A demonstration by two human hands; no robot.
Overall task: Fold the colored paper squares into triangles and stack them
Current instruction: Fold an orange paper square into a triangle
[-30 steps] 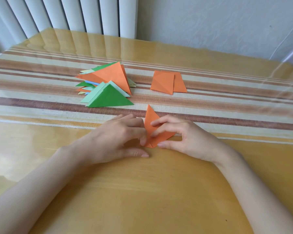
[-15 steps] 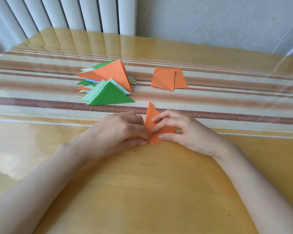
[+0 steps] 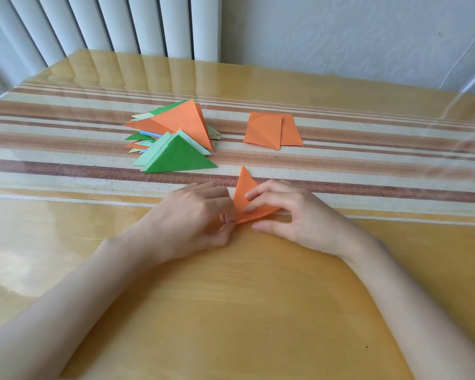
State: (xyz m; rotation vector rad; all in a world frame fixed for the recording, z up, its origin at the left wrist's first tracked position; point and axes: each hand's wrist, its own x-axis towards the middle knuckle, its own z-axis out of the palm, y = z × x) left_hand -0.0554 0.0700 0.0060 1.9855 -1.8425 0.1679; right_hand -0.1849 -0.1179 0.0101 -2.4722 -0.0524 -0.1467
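- Presently, the main risk is sitting at the near corner of the orange folded paper triangle (image 3: 246,194). If its two layers are slipping out of line while the crease is being pressed, the fold is setting crooked and the piece is coming out uneven.
- A second risk is arising from the glossy yellow-brown table top (image 3: 231,297). The paper is lying partly on this slick surface and could be sliding under finger pressure.
- A third risk is waiting at the loose pile of folded paper triangles in orange, green and pale green (image 3: 176,133) on the striped cloth runner (image 3: 66,165). Its pieces are fanning out rather than sitting square, so another one laid on top could be pushing the upper ones off.
- The left hand (image 3: 192,215) is curling tightly. Its thumb and fingertips are pinching the near-left corner of the triangle, with almost no gap showing between them.
- The right hand (image 3: 294,215) is arching half open. Two of its fingertips (image 3: 248,198) are pressing down on the paper's upper face. The thumb is resting on the table just beside the near edge, apparently clear of the paper, though the view is not settling that.
- The triangle is lying between both hands at the runner's near edge, with one point aiming away from the person. It is lying well apart from the pile and from the two flat orange paper squares (image 3: 272,130) waiting beyond on the right.
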